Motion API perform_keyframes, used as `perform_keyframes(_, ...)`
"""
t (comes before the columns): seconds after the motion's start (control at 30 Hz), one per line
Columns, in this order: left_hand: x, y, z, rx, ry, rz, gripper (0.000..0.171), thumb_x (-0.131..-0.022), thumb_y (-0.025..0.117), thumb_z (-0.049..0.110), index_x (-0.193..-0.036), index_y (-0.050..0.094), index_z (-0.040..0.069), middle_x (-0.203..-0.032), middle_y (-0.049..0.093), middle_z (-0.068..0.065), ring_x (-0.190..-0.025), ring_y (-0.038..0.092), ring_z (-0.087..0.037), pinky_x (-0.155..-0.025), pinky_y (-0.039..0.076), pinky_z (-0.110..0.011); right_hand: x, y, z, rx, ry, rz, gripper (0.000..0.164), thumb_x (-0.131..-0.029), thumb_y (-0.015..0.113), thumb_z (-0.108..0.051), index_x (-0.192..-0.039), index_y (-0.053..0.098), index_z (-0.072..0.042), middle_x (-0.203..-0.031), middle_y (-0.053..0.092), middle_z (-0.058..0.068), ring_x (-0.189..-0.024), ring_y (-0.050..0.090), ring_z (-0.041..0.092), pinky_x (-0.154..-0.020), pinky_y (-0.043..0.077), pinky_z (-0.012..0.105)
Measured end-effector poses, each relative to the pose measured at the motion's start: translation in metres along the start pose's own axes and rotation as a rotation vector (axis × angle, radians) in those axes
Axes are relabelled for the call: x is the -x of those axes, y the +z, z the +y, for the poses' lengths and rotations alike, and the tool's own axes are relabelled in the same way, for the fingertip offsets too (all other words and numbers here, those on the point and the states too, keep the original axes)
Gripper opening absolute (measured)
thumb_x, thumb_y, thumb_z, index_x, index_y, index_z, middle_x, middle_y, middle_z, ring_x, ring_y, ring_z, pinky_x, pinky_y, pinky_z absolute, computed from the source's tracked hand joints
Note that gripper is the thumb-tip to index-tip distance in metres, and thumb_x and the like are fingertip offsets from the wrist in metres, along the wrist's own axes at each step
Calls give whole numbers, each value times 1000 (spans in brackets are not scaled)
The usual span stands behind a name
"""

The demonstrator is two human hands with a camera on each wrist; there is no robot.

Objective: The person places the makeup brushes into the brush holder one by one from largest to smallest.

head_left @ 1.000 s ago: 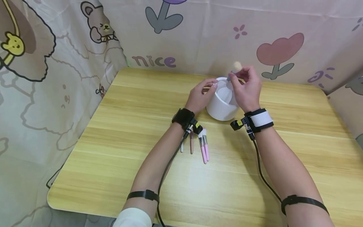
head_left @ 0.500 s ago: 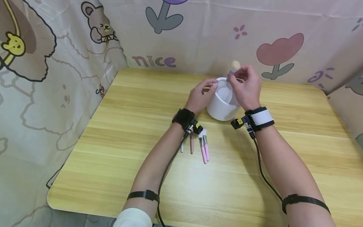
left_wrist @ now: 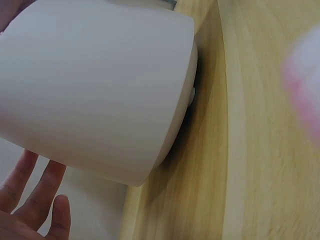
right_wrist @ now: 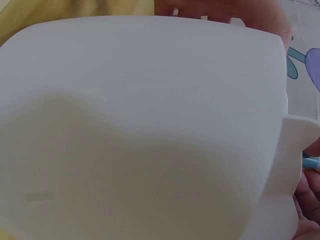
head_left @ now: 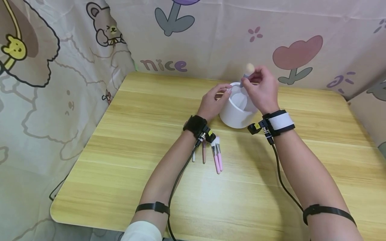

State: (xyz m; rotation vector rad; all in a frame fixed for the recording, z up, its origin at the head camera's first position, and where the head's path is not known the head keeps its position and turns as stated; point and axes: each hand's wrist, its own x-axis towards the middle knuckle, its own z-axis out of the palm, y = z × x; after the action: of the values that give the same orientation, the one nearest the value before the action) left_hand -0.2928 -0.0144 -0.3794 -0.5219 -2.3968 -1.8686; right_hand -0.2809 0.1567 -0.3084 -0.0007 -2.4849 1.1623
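Observation:
A white round brush holder (head_left: pixel 236 117) with inner dividers stands upright on the table. My left hand (head_left: pixel 212 102) holds its rim from the left, thumb and fingertips at the edge. In the left wrist view, several fingers (left_wrist: pixel 42 200) of that hand show beside the holder's wall. Over the holder's right rear side, my right hand (head_left: pixel 263 92) pinches a makeup brush (head_left: pixel 249 68) with cream bristles pointing up and a blue-grey body. The brush's lower end is hidden by the hand and holder. A bit of blue handle (right_wrist: pixel 311 162) shows by the fingers in the right wrist view.
Two pink-handled brushes (head_left: pixel 217 160) lie on the wooden table (head_left: pixel 120 167) in front of the holder. A brown-pink brush (head_left: pixel 204 154) and a pale one (head_left: pixel 193 157) lie partly under the left wrist. A patterned cloth (head_left: pixel 211 43) hangs behind the table.
The brush has shifted slightly left and up in the right hand's pinch. My right wrist and forearm have moved a little to the right. The left hand and holder stay in place.

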Motion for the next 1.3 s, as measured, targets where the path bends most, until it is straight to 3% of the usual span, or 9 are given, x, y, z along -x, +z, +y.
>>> perform_keyframes(0.3, 0, 0, -1, -3, -4, -1, 32, -107, 54, 38, -134, 64, 26, -139, 67, -1, -127, 64, -17, -106, 57, -34, 2, 1, -2, 21, -7, -9, 36, -96, 69, -23, -127, 60, -5, -120, 70, 12, -109, 70, 17, -104, 59, 29)
perform_keyframes(0.67, -1, 0, -1, -7, 0, -3, 32, -107, 54, 38, -134, 64, 26, -141, 66, 0, -127, 63, -17, -106, 57, -33, 3, 2, -1, 8, -35, 1, 32, -96, 70, -22, -123, 65, -6, -111, 70, 6, -93, 63, -1, -98, 59, 21)
perform_keyframes(0.97, 1, 1, 0, -7, -7, -3, 32, -106, 54, 39, -134, 65, 26, -141, 66, -1, -127, 64, -18, -106, 57, -35, 6, 0, -3, -17, -44, 15, 30, -95, 70, -23, -119, 67, -5, -107, 71, 3, -90, 62, -4, -95, 59, 18)
perform_keyframes(1.2, 2, 0, 1, -13, 2, 7, 31, -106, 57, 37, -132, 65, 24, -139, 67, -2, -126, 63, -18, -107, 56, -34, 13, -1, -7, -30, -98, 11, 27, -95, 71, -23, -114, 70, -5, -100, 69, -2, -89, 62, -5, -90, 58, 13)
perform_keyframes(1.3, 2, 1, 1, -23, 9, 11, 30, -106, 57, 36, -132, 65, 23, -137, 68, -2, -126, 63, -18, -107, 56, -33, 17, -2, -8, -25, -121, 4, 25, -95, 71, -25, -110, 72, -5, -99, 70, 1, -86, 62, -6, -86, 56, 9)
